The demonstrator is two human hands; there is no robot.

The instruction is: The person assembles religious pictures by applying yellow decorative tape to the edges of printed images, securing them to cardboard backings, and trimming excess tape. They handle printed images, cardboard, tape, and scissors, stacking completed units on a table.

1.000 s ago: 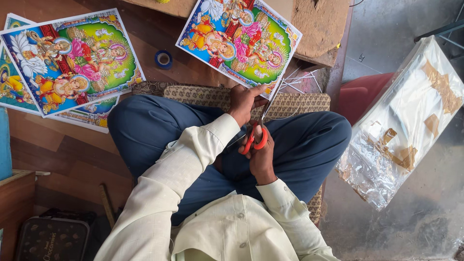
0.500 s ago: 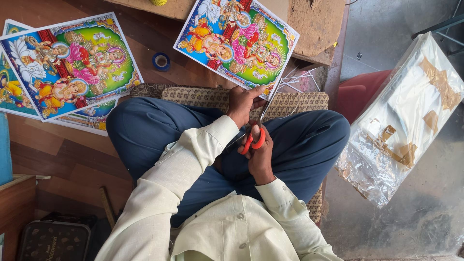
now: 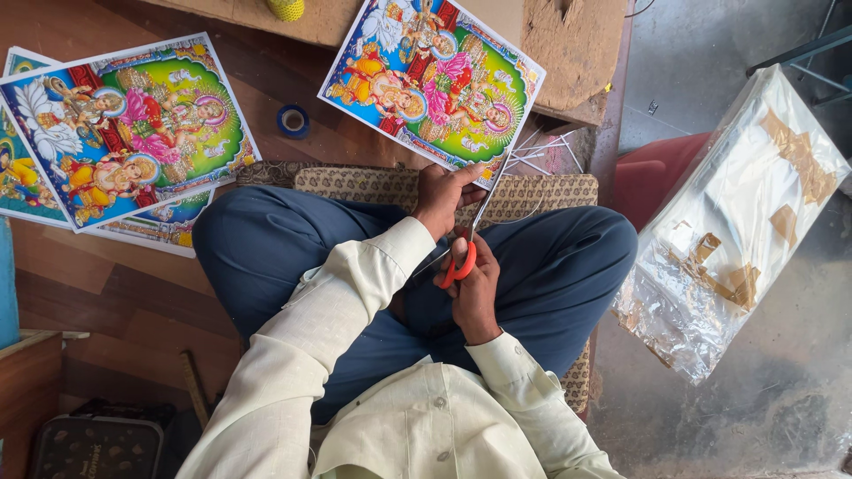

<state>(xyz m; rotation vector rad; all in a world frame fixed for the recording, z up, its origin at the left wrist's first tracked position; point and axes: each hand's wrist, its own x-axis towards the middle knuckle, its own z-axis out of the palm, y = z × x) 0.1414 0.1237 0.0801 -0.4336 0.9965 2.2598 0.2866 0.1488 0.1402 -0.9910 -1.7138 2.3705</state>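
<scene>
Little has shifted since the earlier frames: the left hand (image 3: pixel 441 197) still pinches the near edge of the colourful printed poster (image 3: pixel 433 82), arm reaching forward over the lap. Beside it, the right hand (image 3: pixel 475 288) curls closed through the orange-handled scissors (image 3: pixel 463 253), blades angled up along the poster's right edge.

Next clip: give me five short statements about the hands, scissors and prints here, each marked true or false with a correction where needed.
1. The right hand holds orange-handled scissors. True.
2. The left hand grips the lower edge of a colourful print. True.
3. The scissor handles are blue. False: they are orange.
4. A stack of similar prints lies on the wooden floor. True.
5. The foil-wrapped package rests on the person's lap. False: it lies apart, beside one knee.
</scene>
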